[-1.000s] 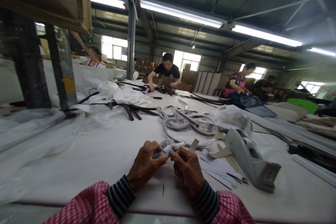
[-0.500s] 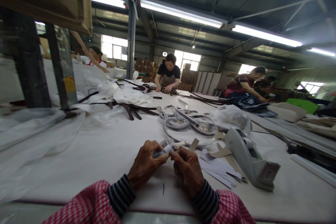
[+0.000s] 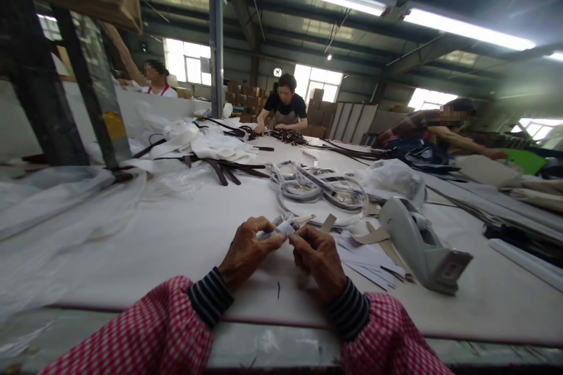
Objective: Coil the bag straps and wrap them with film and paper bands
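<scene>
1. The left hand (image 3: 250,249), in a pink-and-white checked sleeve with a striped knit cuff, pinches a small, shiny, plastic-wrapped grey bundle with a white band (image 3: 285,227) between thumb and bent fingers.
2. The right hand (image 3: 320,259), dressed alike, curls its fingers inward; its thumb and forefinger tips meet the band's near right edge. Whether they pinch the band, I cannot tell.
3. The bundle sits between the two hands, above the white-covered tabletop (image 3: 185,252); a pale, pointed end shows on its far right side.
4. Just beyond the hands lie coiled grey straps in clear plastic (image 3: 303,188), with metal fittings among them.
5. Right of the right hand are loose white paper strips (image 3: 365,261) and beige flat strips (image 3: 373,236), then a grey tape dispenser (image 3: 422,246).
6. A thin dark sliver (image 3: 278,290) lies on the tabletop between the wrists.
7. Farther left, dark brown straps (image 3: 224,173) lie beside crumpled white sheeting (image 3: 220,147).
8. Across the table, a person in a black top (image 3: 288,106) leans over a dark, tangled pile (image 3: 288,136).
</scene>
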`<act>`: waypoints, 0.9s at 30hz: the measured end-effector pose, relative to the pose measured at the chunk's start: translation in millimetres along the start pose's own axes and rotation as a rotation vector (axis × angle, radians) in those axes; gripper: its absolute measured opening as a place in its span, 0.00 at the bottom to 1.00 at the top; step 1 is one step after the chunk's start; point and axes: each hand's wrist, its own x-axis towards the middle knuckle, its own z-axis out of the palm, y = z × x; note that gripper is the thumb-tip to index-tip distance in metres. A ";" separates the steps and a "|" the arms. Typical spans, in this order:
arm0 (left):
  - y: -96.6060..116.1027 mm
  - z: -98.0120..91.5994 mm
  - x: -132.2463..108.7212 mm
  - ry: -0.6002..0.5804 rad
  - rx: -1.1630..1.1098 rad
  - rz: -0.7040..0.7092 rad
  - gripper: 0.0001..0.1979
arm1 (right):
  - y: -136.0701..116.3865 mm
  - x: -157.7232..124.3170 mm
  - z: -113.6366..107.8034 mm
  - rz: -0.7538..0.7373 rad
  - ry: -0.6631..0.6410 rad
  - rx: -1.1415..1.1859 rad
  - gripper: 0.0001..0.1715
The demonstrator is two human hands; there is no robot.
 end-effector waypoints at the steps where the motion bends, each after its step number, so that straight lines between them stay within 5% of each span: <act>1: 0.1 0.3 0.1 0.002 0.002 0.004 0.15 | 0.2 0.2 -0.8 -0.001 -0.005 -0.009 0.21; 10: 1.0 2.5 -0.8 0.002 0.048 0.034 0.13 | 2.2 0.6 -7.9 -0.078 -0.030 -0.180 0.20; 15: 1.5 1.1 -3.0 -0.002 0.012 0.014 0.13 | 7.7 1.9 -6.0 -0.037 -0.064 -0.070 0.21; 27: 2.2 0.0 -0.8 -0.107 -0.435 -0.204 0.18 | 5.3 8.7 3.6 -0.018 -0.097 0.031 0.21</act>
